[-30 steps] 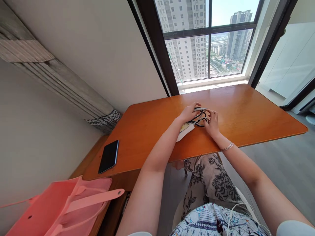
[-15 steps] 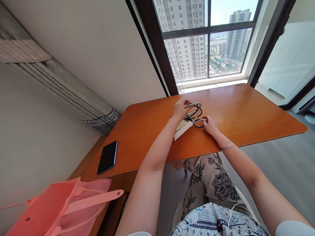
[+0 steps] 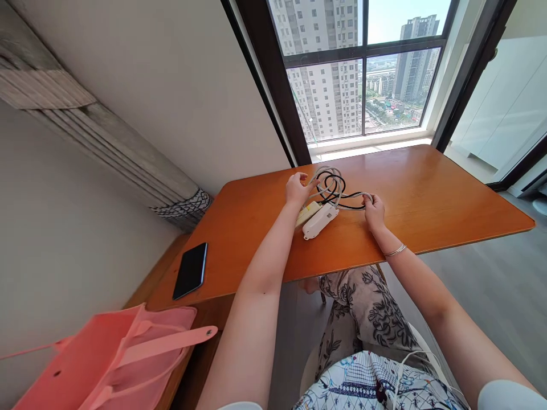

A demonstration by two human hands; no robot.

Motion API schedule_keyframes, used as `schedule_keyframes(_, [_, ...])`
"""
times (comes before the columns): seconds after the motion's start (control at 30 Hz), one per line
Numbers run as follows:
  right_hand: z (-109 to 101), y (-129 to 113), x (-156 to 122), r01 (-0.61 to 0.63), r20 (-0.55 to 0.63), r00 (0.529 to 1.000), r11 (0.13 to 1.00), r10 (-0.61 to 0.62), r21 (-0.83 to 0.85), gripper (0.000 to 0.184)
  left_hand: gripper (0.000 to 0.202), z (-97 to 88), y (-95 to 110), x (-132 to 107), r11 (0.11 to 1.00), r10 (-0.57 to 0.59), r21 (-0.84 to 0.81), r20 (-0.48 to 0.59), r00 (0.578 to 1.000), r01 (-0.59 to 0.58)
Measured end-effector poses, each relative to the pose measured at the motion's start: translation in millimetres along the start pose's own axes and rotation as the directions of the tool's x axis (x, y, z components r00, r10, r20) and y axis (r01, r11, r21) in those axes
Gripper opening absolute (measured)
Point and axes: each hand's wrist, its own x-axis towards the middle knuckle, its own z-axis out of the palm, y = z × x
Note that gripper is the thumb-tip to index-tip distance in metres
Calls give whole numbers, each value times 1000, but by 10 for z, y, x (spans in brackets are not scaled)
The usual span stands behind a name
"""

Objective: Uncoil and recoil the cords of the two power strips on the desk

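Tangled grey and black cables (image 3: 335, 185) lie in loops on the wooden table, joined to a white power strip (image 3: 321, 221). A yellowish power strip (image 3: 308, 213) lies beside it, partly hidden by my left wrist. At the left edge of the loops is my left hand (image 3: 298, 189), thumb and fingers apart, with the thumb touching the cables. My right hand (image 3: 374, 210) pinches a grey and a black cable, drawn out to the right of the tangle.
A dark phone (image 3: 190, 271) lies at the table's left end. Below it, a pink bag (image 3: 106, 356) with a strap stands open. The brown table (image 3: 448, 199) reaches to the window, and its front edge runs above my lap.
My right hand has moved right, stretching the cables out. My left hand has shifted left, the loops have spread, and the white power strip has turned over to show its labelled face.
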Motion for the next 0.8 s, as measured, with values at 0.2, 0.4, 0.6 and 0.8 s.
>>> schedule_keyframes(0.2, [-107,-40,109,-117,63,992,986,110,119,47,49,-18,116,-349,964,262,45,-36,964,-261])
schedule_keyframes(0.4, [-217,-169,281,-160,151,979,971,134,177,43,44,-149,313,-883,873,368,265,190,910,-409])
schedule_keyframes(0.6, [-315,-334,541,-38,151,988,989,16,145,32,100,-195,236,-943,839,113,459,380,918,-293])
schedule_keyframes(0.8, [-634,-256,888,101,23,994,991,-104,91,24,91,-280,-3,-738,841,-49,489,492,869,-229])
